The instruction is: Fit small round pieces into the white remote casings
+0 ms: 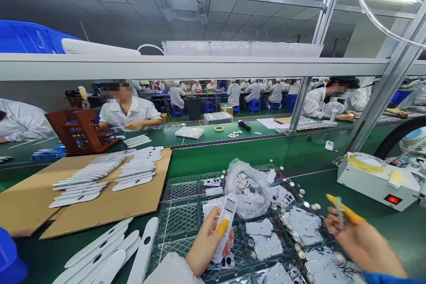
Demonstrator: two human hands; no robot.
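Note:
My left hand (211,239), a yellow cot on its thumb, grips a long white plastic housing (229,206) with rounded ends and a perforated patch near its top. It is held tilted above the clear plastic trays. Off to the right, my right hand (362,233) is raised with a yellow-covered finger stretched out; its fingers pinch a small pale piece (339,214) too blurred to name. Under and between the hands, white circuit boards (268,244) with wired round discs lie in the trays (178,215). A clear plastic bag (248,191) of small white parts rests on them.
At left, rows of white housings (89,171) lie on cardboard (143,202), with more long white pieces (100,253) nearer me. A white box with a red switch (392,199) stands at right. Beyond the metal shelf frame (199,67), co-workers (131,113) sit at benches.

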